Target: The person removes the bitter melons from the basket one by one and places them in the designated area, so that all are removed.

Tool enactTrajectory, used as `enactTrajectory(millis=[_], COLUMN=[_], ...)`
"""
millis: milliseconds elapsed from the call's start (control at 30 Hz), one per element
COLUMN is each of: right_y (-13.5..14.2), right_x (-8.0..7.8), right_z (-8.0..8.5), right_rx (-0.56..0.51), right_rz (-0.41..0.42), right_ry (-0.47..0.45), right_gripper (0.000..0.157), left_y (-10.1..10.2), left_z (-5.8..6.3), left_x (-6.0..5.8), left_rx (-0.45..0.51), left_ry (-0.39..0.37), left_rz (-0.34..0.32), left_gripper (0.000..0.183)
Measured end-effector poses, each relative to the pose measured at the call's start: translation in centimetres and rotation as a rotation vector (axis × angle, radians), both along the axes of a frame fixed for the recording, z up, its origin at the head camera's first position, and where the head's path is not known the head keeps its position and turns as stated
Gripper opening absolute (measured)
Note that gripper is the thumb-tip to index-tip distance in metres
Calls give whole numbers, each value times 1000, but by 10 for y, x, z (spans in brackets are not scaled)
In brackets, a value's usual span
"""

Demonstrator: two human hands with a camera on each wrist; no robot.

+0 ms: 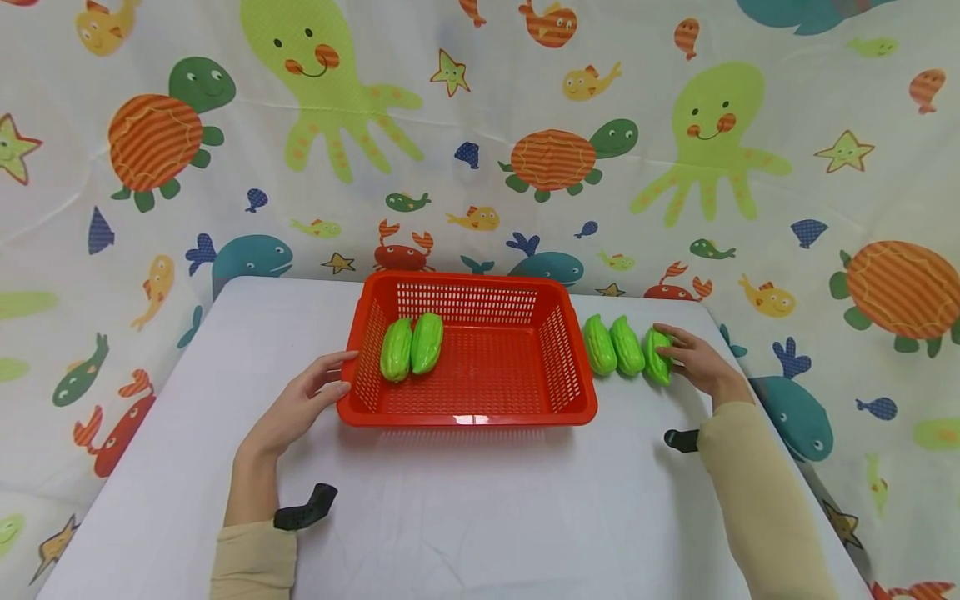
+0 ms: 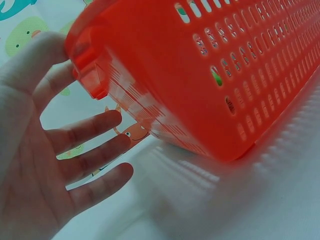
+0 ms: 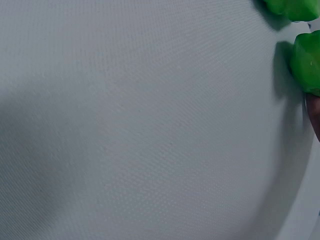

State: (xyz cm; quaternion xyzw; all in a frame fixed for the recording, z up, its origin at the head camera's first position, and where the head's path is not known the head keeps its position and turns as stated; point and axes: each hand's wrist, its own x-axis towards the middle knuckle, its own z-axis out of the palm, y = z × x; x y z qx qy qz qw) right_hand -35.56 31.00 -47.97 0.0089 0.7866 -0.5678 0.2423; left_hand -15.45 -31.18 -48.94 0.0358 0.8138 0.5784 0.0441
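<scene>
A red plastic basket (image 1: 465, 419) with slotted walls stands on the white table. Inside it, at the left, two glossy green ridged vegetables (image 1: 396, 350) lie side by side. My left hand (image 1: 294, 408) touches the basket's left rim with its fingertips; in the left wrist view its other fingers (image 2: 95, 187) are spread and fairly straight beside the wall. Right of the basket, two more green ridged vegetables (image 1: 598, 344) lie in a row with a third (image 1: 656, 367). My right hand (image 1: 699, 362) pinches that third one from its right side. Only a fingertip (image 3: 314, 112) shows at the right wrist view's edge.
White cloth covers the table (image 1: 480, 517). Behind and beside it hangs a curtain (image 1: 480, 108) printed with sea animals. Black straps (image 1: 306, 508) sit at both wrists, close over the table.
</scene>
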Motion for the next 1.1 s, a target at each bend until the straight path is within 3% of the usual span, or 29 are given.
enactTrajectory(millis=[367, 1100], right_y=[-2, -9], right_x=[-4, -1], right_z=[-3, -5], right_rx=[66, 79], right_rz=[37, 26], right_ry=[38, 76], right_gripper=[65, 58], left_y=[0, 0], left_z=[-1, 0], left_x=[0, 0], left_rx=[1, -1], left_ry=[8, 8], left_rz=[-4, 1], left_gripper=[56, 57])
